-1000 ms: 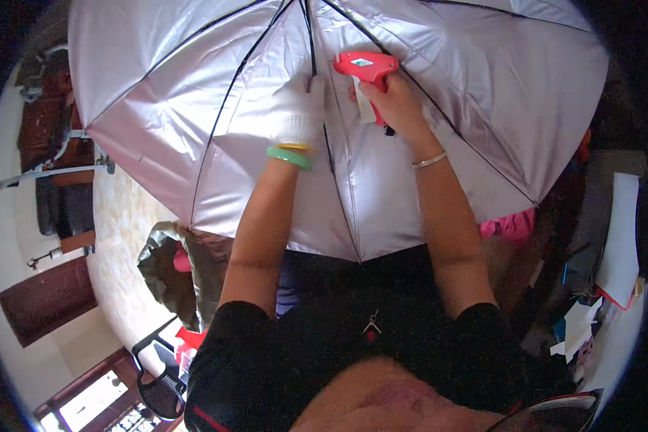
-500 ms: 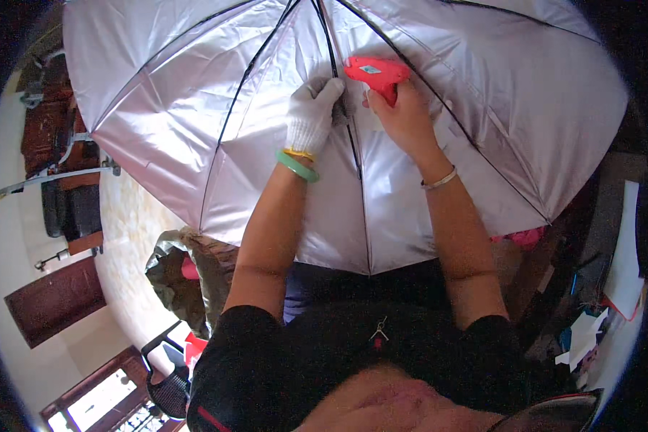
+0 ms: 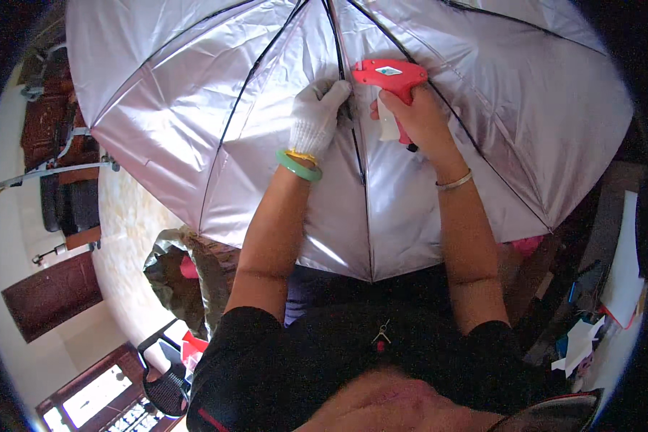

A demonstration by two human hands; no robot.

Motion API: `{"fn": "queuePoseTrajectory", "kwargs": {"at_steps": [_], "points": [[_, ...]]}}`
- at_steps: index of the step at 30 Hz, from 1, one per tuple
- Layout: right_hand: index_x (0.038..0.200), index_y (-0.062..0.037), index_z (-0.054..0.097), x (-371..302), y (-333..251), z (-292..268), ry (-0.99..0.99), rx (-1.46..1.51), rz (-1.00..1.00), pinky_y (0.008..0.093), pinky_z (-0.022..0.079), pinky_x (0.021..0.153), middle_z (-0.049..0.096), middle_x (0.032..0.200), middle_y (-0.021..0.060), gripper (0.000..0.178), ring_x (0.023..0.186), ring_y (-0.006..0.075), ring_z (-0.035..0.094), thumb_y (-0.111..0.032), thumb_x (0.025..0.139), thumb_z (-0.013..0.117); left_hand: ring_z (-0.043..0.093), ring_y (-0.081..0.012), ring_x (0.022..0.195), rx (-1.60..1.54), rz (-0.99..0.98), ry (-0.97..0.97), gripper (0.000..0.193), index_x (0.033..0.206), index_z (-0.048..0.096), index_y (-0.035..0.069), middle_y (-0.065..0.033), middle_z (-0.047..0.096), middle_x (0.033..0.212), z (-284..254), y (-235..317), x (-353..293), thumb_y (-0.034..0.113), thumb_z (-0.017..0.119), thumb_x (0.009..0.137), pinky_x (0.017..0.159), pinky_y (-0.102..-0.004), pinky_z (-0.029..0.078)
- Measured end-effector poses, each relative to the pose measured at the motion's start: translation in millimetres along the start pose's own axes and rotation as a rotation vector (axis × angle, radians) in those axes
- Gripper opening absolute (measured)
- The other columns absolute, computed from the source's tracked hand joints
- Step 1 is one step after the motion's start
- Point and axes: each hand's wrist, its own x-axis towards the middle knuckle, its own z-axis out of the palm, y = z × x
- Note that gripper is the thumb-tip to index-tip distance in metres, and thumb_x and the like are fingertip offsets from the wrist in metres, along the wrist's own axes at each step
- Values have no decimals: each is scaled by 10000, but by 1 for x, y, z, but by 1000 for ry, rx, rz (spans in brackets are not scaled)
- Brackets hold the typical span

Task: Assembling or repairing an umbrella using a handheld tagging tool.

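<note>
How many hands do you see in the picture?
2. The left hand, in a white glove, is at a black rib of the silver umbrella; the bare right hand holds a red gun-shaped tool.

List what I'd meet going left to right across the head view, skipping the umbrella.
Brown panel → sack → gloved left hand → red tool → silver bracelet → pink cloth → white board.
</note>
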Motion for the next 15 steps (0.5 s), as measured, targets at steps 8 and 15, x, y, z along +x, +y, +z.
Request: {"fn": "queuePoseTrajectory", "kwargs": {"at_steps": [8, 15], "points": [[1129, -2, 521, 0, -4, 3, 17, 115, -7, 300, 525, 627, 643, 848, 101, 296, 723, 185, 649, -130, 867, 571, 550, -97, 629, -3, -135, -71, 282, 922, 623, -41, -34, 617, 761, -3, 8, -1, 233, 603, 856, 590, -241, 456], [1077, 5, 562, -3, -9, 1, 5, 91, -9, 305, 535, 605, 663, 805, 106, 295, 680, 180, 658, -174, 846, 595, 511, -77, 575, -78, -47, -66, 291, 926, 649, -42, -28, 604, 702, -5, -15, 9, 231, 603, 839, 541, -235, 425]]}}
